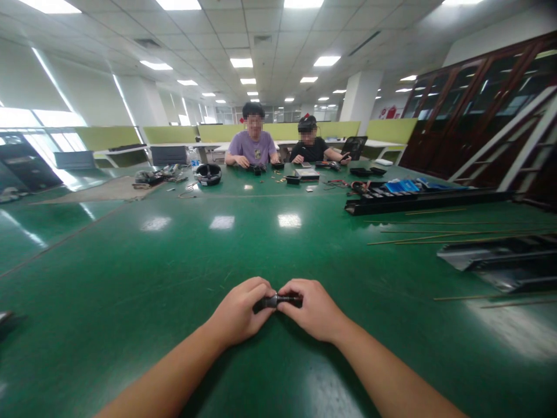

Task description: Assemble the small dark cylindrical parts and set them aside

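Observation:
Low over the near part of the green table, both hands meet on one small dark cylindrical metal part. My left hand is closed round its left end, thumb below and fingers above. My right hand pinches the thinner, ridged right end. Fingertips of the two hands nearly touch at the middle of the part. Much of it is hidden by the fingers, and its exact kind cannot be made out.
Across the table sit two people, one in a purple shirt, one in black. A black helmet-like object lies far left of centre. Long black channels, thin rods and metal profiles lie at right.

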Available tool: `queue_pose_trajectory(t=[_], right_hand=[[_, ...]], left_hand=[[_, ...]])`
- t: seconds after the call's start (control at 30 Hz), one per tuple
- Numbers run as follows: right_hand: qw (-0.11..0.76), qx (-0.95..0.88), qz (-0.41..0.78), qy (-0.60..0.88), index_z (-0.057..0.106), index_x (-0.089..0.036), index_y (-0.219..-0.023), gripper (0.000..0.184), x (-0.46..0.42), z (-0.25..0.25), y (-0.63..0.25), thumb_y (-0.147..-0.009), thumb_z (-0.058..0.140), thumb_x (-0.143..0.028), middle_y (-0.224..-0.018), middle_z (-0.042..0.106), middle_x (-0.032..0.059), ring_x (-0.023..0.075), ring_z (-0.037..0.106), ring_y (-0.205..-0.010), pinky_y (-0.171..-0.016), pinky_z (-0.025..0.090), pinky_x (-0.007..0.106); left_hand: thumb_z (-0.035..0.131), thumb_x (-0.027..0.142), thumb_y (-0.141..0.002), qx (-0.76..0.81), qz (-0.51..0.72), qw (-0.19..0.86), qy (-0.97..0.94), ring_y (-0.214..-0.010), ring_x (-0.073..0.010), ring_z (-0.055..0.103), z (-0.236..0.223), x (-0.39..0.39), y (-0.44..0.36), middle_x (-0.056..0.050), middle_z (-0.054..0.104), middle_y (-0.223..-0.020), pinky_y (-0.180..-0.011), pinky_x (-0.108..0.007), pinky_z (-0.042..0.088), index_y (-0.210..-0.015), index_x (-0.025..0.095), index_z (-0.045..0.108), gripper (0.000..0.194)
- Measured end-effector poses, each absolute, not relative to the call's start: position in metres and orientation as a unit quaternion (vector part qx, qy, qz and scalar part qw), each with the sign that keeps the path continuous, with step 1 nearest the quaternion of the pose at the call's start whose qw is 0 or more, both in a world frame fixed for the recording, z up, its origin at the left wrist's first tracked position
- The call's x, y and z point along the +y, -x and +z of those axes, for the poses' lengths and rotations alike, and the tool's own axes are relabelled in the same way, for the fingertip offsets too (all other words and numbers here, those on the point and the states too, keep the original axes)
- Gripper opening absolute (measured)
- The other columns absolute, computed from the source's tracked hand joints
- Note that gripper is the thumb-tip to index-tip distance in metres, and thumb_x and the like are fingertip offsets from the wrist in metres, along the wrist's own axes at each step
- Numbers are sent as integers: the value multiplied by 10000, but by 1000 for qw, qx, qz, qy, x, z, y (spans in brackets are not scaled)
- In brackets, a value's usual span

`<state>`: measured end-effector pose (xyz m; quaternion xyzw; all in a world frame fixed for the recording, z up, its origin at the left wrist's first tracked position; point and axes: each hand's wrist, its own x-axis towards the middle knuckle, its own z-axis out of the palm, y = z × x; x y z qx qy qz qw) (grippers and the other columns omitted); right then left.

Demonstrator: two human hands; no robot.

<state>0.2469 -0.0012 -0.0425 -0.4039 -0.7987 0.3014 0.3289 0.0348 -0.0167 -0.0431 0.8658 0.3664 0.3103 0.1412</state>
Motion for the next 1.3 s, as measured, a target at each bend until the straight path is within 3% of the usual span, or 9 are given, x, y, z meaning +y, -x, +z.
queue_pose_trajectory(t=[1.3], right_hand=[[321,-802,265,429,741,-211,-883,99,2,-40,-250,-791,711,-232,-842,727,20,173,643,-774,-725,453,273]], left_hand=[[609,180,-883,367,322,131,-863,-940,-181,635,-43,-11,-27,-80,661,-1020,-851,-313,526,-1041,201,621,159]])
